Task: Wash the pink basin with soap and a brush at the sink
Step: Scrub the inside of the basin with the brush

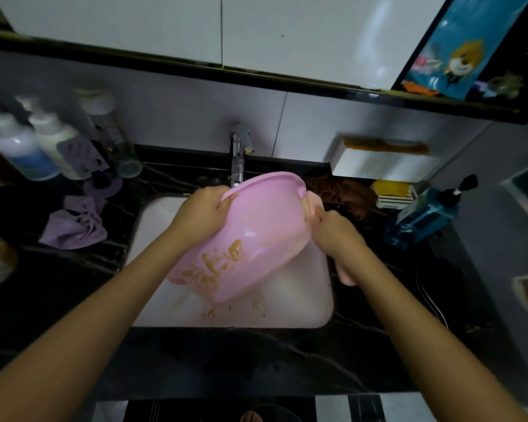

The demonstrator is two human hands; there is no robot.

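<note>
Pink basin (256, 226) tilted over white sink (302, 300), underside to camera, yellow-orange smears low on it. Left hand (200, 208) fingers curl over its far-left rim below faucet (237, 166). Right hand (336, 229) fingers wrap pink brush (346, 275) at right rim. Sink floor shows along near edge. On the desk (256, 360), purple cloth (73, 229) left, blue bottle (421, 220) right.

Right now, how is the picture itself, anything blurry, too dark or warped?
Head view: the pink basin and white sink are bright and sharp; the left hand on its rim is clear, the right hand gripping the pink brush slightly smeared. Head view: the bottles at left are blurred, the counter is dark, glare streaks the wall panel, and the wide lens bows the shelf edge.
</note>
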